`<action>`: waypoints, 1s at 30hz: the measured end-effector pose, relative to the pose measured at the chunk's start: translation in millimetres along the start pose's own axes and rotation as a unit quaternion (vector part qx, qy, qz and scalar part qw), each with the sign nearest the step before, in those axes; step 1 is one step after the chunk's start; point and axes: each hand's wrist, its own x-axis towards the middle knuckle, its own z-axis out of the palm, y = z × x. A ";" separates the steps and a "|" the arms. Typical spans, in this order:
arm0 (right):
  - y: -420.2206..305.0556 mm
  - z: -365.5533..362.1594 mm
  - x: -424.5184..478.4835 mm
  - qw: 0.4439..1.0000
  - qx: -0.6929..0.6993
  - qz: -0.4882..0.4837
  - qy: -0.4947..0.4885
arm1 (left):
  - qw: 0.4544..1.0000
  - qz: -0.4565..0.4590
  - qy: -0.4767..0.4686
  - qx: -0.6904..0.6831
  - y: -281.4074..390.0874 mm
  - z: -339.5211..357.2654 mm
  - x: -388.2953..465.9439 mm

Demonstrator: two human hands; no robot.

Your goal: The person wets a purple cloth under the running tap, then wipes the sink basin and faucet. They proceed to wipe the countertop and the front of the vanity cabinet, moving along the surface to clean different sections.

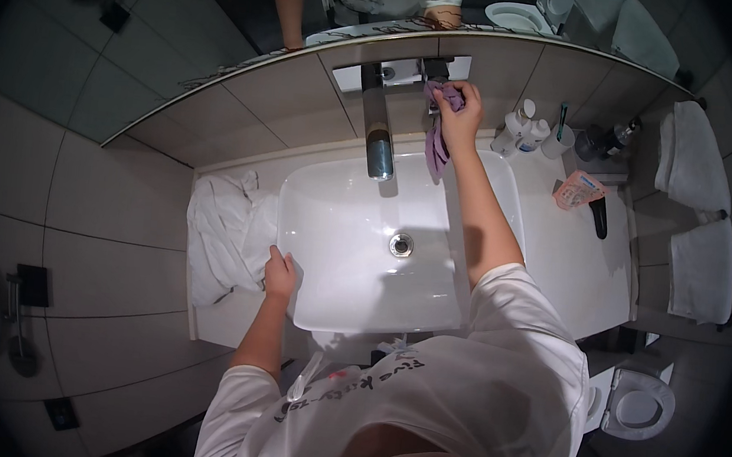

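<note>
My right hand [462,109] grips a purple cloth [437,148] against the wall-mounted tap's handle [436,69]. One end of the cloth hangs toward the back rim of the white washbasin [329,271]. Left of that hand, a chrome spout [378,125] juts out from its wall plate [409,72] over the basin. A round metal drain [402,245] sits in the basin floor. My left hand [280,276] rests at the basin's left rim, beside a crumpled white towel [225,236]; whether its hidden fingers hold anything is unclear.
Right of the basin stand white bottles [513,132], a cup with a toothbrush [558,141] and dark pump bottles [619,138]. A pink pouch [579,190] and a black-handled item [599,217] lie nearer. White towels [702,160] hang at right. A mirror [215,13] spans the back wall; a toilet [638,406] is lower right.
</note>
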 end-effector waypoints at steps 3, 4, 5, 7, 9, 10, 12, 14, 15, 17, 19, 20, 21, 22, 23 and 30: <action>-1.1 6.5 -2.2 1.000 0.002 0.010 0.028 | 1.000 -0.010 -0.002 -0.016 2.6 -1.7 -2.8; 1.1 9.0 -3.5 0.999 0.013 0.019 0.041 | 1.000 -0.008 -0.003 -0.013 2.9 -2.9 -3.3; 6.2 12.4 -6.2 0.998 0.024 0.029 0.053 | 1.000 -0.006 -0.005 -0.010 3.4 -4.0 -3.0; 22.1 15.7 -16.9 0.997 0.022 0.038 0.058 | 1.000 -0.007 -0.006 -0.006 3.6 -4.3 -3.4; 49.2 15.1 -32.8 0.998 -0.004 0.037 0.045 | 1.000 -0.011 -0.006 -0.006 4.0 -3.8 -2.7; 64.4 15.2 -42.8 0.996 -0.051 0.066 0.023 | 1.000 -0.012 -0.004 -0.003 4.7 -4.2 -1.2; 83.4 9.7 -56.7 0.981 -0.146 0.123 -0.021 | 1.000 -0.013 -0.002 0.000 7.7 -4.7 0.7; 93.2 3.0 -46.0 0.981 -0.149 0.113 -0.050 | 1.000 -0.019 -0.004 0.001 11.9 -4.6 2.4; 93.5 -2.1 -41.8 0.980 -0.152 0.110 -0.066 | 1.000 -0.024 -0.007 0.002 12.8 -4.4 1.5; 76.2 -20.1 -41.4 0.974 -0.120 0.155 -0.110 | 1.000 -0.025 -0.002 0.003 6.2 -2.6 -3.7; 68.7 -31.9 -30.0 0.975 -0.075 0.168 -0.122 | 1.000 -0.018 0.006 -0.002 5.4 -1.8 -1.0; 69.1 -35.4 -24.7 0.979 -0.046 0.161 -0.115 | 1.000 -0.014 0.010 -0.007 4.8 -2.3 -0.4; 67.4 -41.3 -20.8 0.982 -0.020 0.156 -0.107 | 1.000 -0.009 0.010 -0.012 4.9 -0.6 -0.6; 53.9 -41.2 -13.2 0.981 0.019 0.153 -0.118 | 1.000 -0.008 0.008 -0.013 4.1 -1.0 -1.8; 39.2 -37.7 -5.3 0.982 0.050 0.145 -0.114 | 1.000 -0.009 0.006 -0.014 3.7 -1.7 -2.7; 39.7 -15.7 16.0 0.970 0.192 0.115 -0.097 | 1.000 -0.011 0.002 -0.003 9.3 -3.7 -3.1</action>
